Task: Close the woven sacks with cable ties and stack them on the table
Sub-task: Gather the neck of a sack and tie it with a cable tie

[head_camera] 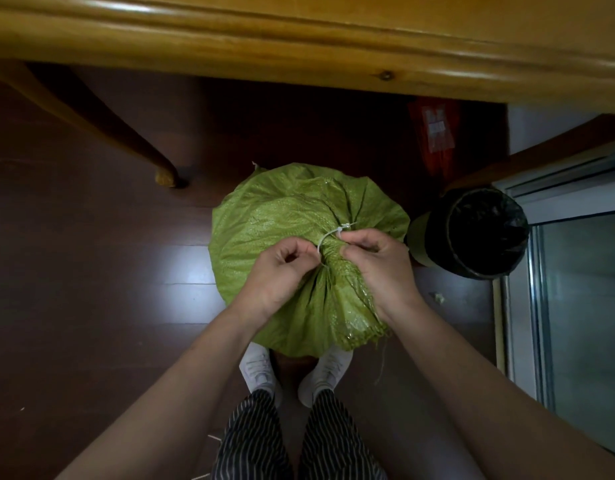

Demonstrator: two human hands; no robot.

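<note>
Nearest, at six o'clock in the view, stand two legs in black-and-white striped trousers (254,441) and a pair of white shoes (257,368), toes pointing to twelve. Both bare forearms reach from the bottom corners and meet over a green woven sack (271,216), which sits on the dark wooden floor (91,289) right at the toes, its lower edge covering the tips of the shoes. The sack's mouth is bunched into a neck near the middle of the view, and the loose frayed end fans out toward five o'clock.

A white cable tie (328,237) loops round that neck. The left hand (282,268), at nine o'clock of the neck, has its fingers curled, with thumb and forefinger pinching the tie's strap. The right hand (375,261), at three o'clock of the neck, pinches the tie just beside its locking head, and its other fingers are curled against the gathered fabric.

Just beside the sack at three o'clock stands a round bin with a black liner (472,233), and past it at the right edge is a glass door in a pale frame (576,271). Farther off, at one o'clock of the sack, a red packet (434,133) lies in shadow on the floor. A curved wooden leg (91,116) comes down at ten o'clock. Farthest, across twelve o'clock, runs the moulded edge of the yellow wooden tabletop (299,39).
</note>
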